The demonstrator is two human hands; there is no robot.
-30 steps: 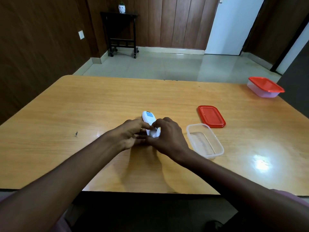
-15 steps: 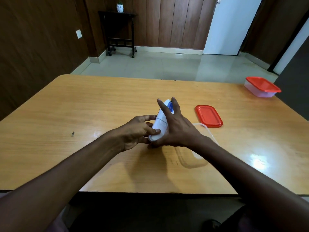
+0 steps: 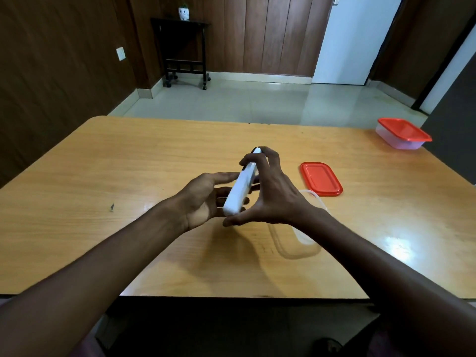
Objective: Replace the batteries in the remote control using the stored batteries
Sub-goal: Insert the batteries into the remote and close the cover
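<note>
A white remote control [image 3: 238,190] is held above the wooden table [image 3: 128,163], tilted on its long edge with its far end raised. My right hand [image 3: 270,191] grips it lengthwise, thumb at the near end and fingertips over the far end. My left hand [image 3: 206,197] lies open, palm up, against the remote's left side, fingers spread under it. A clear open plastic container [image 3: 306,235] sits on the table under my right wrist, mostly hidden by it. No batteries can be seen.
A loose red lid [image 3: 320,178] lies flat to the right of my hands. A closed container with a red lid [image 3: 401,134] stands at the table's far right corner. A dark side table [image 3: 184,51] stands by the far wall.
The remote was lifted from the table and turned onto its edge. My right hand shifted to grip it end to end, and my left hand opened beneath it.
</note>
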